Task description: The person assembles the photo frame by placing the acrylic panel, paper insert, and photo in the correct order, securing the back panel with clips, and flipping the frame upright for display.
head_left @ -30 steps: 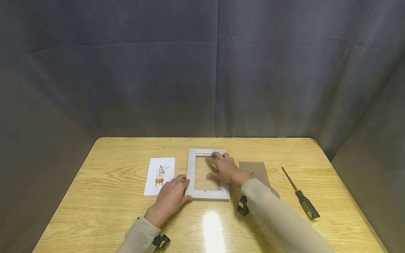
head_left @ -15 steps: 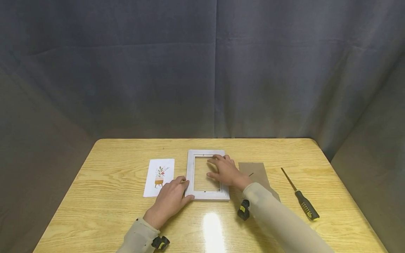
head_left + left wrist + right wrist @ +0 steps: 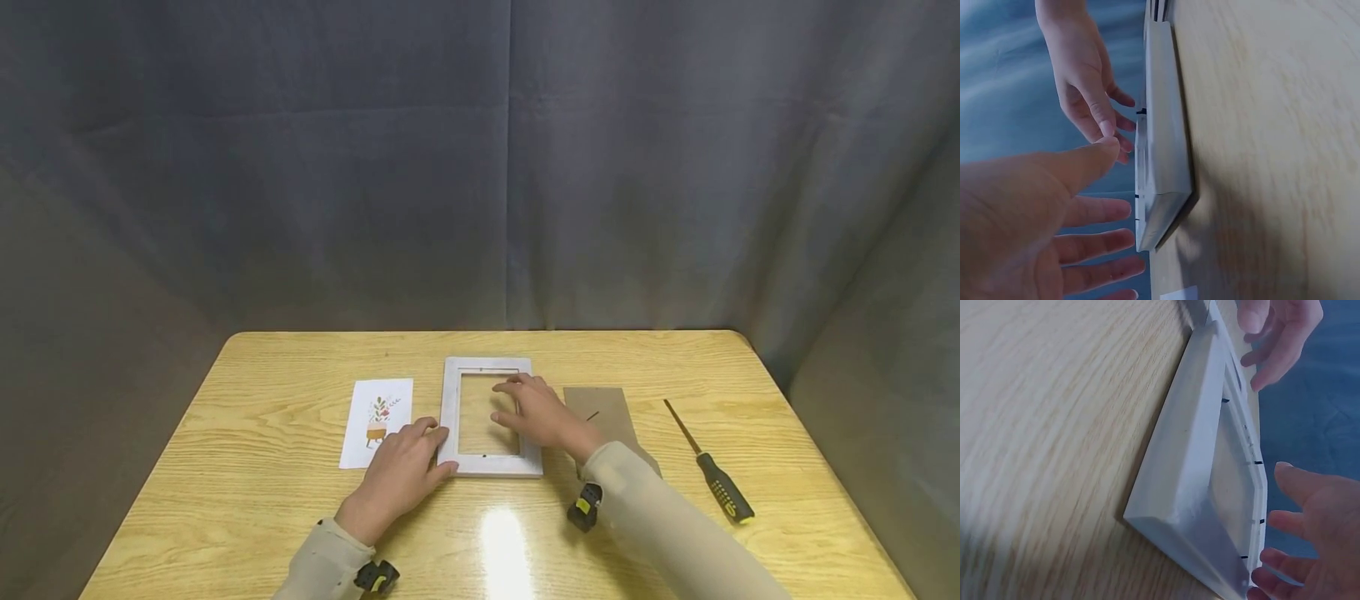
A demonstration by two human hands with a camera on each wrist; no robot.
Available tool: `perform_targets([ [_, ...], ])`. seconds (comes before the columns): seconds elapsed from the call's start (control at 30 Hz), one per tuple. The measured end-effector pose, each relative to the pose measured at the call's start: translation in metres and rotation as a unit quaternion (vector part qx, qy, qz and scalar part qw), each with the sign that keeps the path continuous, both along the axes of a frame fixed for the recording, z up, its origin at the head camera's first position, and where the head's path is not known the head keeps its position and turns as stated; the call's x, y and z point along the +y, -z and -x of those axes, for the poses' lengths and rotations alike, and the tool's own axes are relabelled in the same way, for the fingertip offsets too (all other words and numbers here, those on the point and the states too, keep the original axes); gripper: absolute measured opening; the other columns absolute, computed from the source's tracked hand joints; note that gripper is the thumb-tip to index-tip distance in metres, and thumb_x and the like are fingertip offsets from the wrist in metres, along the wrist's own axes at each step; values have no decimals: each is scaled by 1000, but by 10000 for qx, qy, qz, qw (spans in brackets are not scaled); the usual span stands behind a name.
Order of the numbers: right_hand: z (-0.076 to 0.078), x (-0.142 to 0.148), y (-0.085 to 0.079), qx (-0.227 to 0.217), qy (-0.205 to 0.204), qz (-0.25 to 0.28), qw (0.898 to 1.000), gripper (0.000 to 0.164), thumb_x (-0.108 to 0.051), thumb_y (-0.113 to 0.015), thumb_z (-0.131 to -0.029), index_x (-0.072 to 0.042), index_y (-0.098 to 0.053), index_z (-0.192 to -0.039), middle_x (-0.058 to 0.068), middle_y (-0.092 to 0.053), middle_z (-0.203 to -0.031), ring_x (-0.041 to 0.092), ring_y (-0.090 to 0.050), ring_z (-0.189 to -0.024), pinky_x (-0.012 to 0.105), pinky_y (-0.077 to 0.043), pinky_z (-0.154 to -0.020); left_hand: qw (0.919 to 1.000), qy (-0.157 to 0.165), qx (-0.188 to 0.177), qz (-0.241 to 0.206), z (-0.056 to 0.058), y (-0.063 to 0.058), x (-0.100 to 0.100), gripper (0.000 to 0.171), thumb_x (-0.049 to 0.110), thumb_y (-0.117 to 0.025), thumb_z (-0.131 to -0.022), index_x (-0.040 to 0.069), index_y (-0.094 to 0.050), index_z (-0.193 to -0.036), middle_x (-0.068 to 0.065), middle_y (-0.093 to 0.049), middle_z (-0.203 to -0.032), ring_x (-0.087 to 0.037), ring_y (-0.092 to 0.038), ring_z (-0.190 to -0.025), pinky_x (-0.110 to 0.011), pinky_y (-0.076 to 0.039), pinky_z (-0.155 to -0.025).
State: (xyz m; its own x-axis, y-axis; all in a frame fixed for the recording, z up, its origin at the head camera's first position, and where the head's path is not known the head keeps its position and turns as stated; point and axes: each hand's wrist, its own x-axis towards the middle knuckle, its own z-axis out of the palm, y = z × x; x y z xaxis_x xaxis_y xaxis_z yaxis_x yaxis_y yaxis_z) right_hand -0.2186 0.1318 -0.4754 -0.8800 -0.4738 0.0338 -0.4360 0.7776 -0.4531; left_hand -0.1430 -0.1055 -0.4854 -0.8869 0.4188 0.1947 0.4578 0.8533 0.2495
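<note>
Right of the printed card [image 3: 386, 400], holds left hand [image 3: 399, 471] wide at the left edge of the white frame [image 3: 450, 408] on the table [image 3: 225, 483], right hand [image 3: 542, 414] wide over its right side. Probably lining up the frame; calls next for steadiness.

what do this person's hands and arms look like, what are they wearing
The left hand and right hand are bare, no gloves. Long, plain beige sleeves cover the forearms down to the wrists. At each cuff sits a small, blocky black device with a yellow marking.
</note>
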Motion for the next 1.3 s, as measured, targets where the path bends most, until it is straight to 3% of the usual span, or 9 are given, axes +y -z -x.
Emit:
perform_targets([
  [0.23, -10, 1, -4, 298, -132, 126, 9994, 50, -38, -58, -90, -6, -58, -128, 18, -52, -132, 34, -46, -120, 48, -37, -101, 9999, -9, 133, -29, -2, -7, -1, 52, 45, -62, -85, 7, -64, -120, -13, -59, -123, -29, -58, -105, -44, -50, -83],
  [0.5, -31, 0, -19, 315, -139, 161, 9993, 51, -42, -56, -90, -11, -56, -131, 13, -52, -134, 30, -45, -122, 46, -37, -101, 9999, -35, 97, 25, -7, -13, -1, 55, 47, -60, -86, 8, -62, -124, -11, -57, -126, -27, -57, -108, -44, -49, -86],
  [0.67, -42, -3, -26, 568, -160, 108, 9982, 50, -42, -58, -89, -10, -58, -128, 11, -56, -129, 28, -49, -116, 43, -40, -99, 9999, -35, 135, 18, -11, -18, -1, 55, 48, -60, -86, 9, -62, -125, -11, -57, -128, -28, -57, -108, -44, -49, -86],
  [0.9, -56, -3, -29, 964, -107, 207, 9951, 45, -36, -62, -87, -9, -62, -124, 11, -59, -124, 27, -52, -112, 42, -43, -96, 9999, -26, 148, -49, -16, -23, -1, 55, 48, -60, -85, 9, -62, -124, -10, -57, -128, -27, -57, -109, -44, -49, -86],
  [1.3, -73, -4, -33, 1222, -152, 471, 9913, 45, -32, -66, -84, -8, -62, -122, 10, -61, -119, 26, -54, -107, 42, -45, -92, 9996, 107, 235, -123, -23, -32, -1, 56, 50, -58, -86, 9, -62, -125, -11, -57, -129, -27, -56, -112, -45, -48, -88],
])
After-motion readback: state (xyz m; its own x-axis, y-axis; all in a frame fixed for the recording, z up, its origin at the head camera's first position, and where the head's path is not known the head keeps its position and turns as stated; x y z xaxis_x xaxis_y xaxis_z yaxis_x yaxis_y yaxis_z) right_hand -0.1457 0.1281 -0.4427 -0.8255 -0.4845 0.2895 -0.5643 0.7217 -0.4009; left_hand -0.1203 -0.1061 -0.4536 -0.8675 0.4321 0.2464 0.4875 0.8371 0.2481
